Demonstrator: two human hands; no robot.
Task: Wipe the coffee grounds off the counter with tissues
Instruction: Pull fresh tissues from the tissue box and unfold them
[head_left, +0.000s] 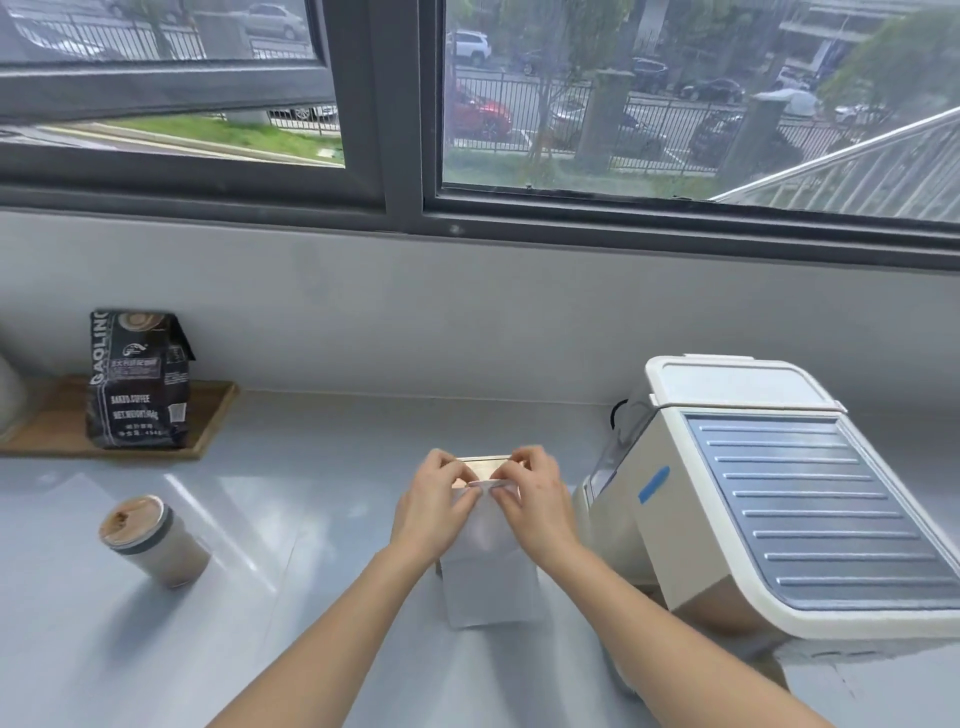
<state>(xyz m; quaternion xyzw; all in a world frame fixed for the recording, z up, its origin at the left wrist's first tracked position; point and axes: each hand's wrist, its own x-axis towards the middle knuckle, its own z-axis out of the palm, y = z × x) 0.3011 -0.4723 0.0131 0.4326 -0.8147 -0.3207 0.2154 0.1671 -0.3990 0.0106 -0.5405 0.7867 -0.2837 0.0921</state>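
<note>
A white tissue box (491, 582) with a wooden lid stands upright on the grey counter (291, 519), just left of the coffee machine. Both of my hands are at its top. My left hand (434, 501) and my right hand (535, 499) each pinch an edge of a white tissue (485, 484) that sticks out of the lid's slot. Coffee grounds are not clearly visible on the counter from here.
A white coffee machine (769, 499) with a ribbed grey top fills the right side. A paper cup of brown coffee (150, 540) stands at the left. Behind it a black coffee bag (137, 382) rests on a wooden tray (208, 415). A wall and windows run along the back.
</note>
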